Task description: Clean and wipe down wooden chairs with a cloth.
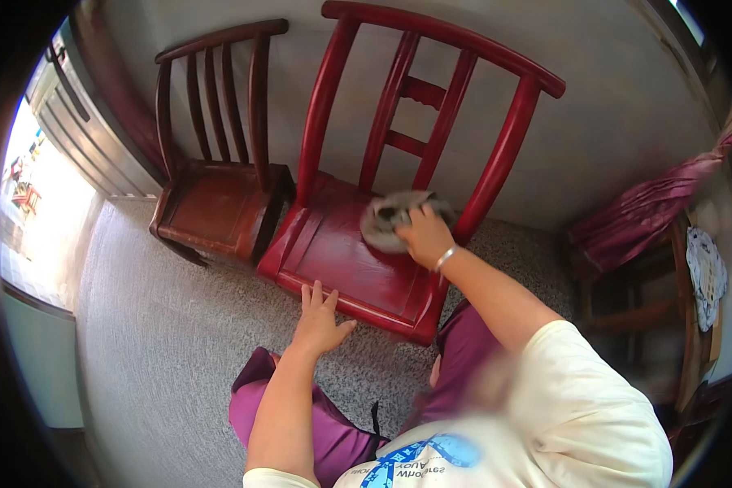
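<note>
Before me stands a red wooden chair [354, 262] with a panelled seat and an open slatted back. My right hand [426, 236], with a silver bangle at the wrist, presses a grey-brown cloth [383, 229] onto the rear right part of the seat. The cloth is bunched and slightly blurred. My left hand [322, 320] rests its fingertips on the front edge of the seat, fingers spread and holding nothing.
A brown wooden chair [219, 201] stands close on the left, by the pale wall [610, 122]. An open doorway [49, 226] lies at far left. On the right are a purple curtain [634, 213] and a wooden piece of furniture [640, 317]. The floor [158, 341] is speckled grey.
</note>
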Motion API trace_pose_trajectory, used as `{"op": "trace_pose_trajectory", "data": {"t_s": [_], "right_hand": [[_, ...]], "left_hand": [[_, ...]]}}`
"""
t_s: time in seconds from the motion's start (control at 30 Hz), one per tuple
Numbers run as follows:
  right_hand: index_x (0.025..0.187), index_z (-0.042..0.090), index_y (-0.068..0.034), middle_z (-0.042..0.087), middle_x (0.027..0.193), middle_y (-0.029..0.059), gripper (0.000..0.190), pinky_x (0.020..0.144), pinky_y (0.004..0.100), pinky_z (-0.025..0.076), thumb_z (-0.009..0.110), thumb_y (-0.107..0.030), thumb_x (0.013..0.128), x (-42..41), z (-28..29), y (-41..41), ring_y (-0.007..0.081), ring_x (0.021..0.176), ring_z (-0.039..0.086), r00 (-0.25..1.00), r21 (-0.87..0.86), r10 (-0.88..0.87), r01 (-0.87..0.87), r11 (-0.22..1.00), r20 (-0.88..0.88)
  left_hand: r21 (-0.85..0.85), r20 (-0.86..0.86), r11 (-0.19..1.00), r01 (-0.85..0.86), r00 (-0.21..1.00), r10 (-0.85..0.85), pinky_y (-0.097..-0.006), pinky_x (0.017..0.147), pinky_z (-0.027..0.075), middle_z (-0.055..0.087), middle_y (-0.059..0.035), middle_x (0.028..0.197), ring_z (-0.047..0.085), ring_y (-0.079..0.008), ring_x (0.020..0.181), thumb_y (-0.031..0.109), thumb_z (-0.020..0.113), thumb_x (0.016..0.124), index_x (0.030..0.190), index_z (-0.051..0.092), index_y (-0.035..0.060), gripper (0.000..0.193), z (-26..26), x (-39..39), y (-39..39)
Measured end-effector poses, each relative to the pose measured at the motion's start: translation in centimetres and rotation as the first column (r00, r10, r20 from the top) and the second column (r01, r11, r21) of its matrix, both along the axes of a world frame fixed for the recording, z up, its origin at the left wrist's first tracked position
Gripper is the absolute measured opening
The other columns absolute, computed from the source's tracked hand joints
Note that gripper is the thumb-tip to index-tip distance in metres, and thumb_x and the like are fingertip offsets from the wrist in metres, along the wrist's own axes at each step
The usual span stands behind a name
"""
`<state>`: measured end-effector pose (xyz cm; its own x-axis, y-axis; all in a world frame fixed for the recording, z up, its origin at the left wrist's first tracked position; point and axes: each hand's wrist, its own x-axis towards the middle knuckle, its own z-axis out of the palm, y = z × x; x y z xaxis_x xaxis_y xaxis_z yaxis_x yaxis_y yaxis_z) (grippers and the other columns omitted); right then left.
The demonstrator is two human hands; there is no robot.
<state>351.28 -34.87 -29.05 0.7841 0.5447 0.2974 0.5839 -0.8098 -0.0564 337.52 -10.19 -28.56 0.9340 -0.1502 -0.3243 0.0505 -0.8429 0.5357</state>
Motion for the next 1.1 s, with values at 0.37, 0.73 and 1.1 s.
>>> {"op": "trace_pose_trajectory", "data": {"t_s": [0.37,0.73,1.1], "right_hand": [[0.095,0.065,-0.014,0.054,0.091,0.0197,0.028,0.072,0.0437,0.047,0.064,-0.016,0.067,-16.6,0.8,4.5,0.0356,0.087,0.055,0.848,0.271,0.195,-0.064,0.961,-0.493],[0.106,0.062,-0.001,0.062,0.101,0.0209,0.040,0.081,0.0348,0.048,0.067,-0.023,0.073,-1.5,3.6,13.0,0.0306,0.094,0.061,0.956,0.770,0.135,0.121,0.626,-0.260],[0.092,0.069,-0.008,0.063,0.104,0.0165,0.030,0.081,0.0436,0.048,0.058,-0.026,0.072,8.7,4.7,15.2,0.0307,0.098,0.061,0.930,-0.175,-0.126,0.068,0.982,-0.345]], "left_hand": [[-0.219,-0.008,0.967,-0.130,0.991,0.132,-0.0406,0.098,0.039,0.052,-0.0252,0.122,0.049,-0.0380,0.116,0.018,0.059,0.082,0.119,0.055,-0.0002,0.042,1.6,-0.2,1.9],[-0.338,0.180,0.857,-0.389,0.867,0.464,-0.0417,0.100,0.036,0.043,-0.0278,0.129,0.044,-0.0390,0.120,0.015,0.055,0.084,0.130,0.038,-0.0056,0.054,1.5,1.4,2.1],[-0.185,0.026,0.978,-0.098,0.994,0.105,-0.0413,0.103,0.033,0.043,-0.0281,0.131,0.039,-0.0388,0.125,0.026,0.063,0.080,0.124,0.047,-0.0037,0.056,2.3,0.0,0.9]]}}
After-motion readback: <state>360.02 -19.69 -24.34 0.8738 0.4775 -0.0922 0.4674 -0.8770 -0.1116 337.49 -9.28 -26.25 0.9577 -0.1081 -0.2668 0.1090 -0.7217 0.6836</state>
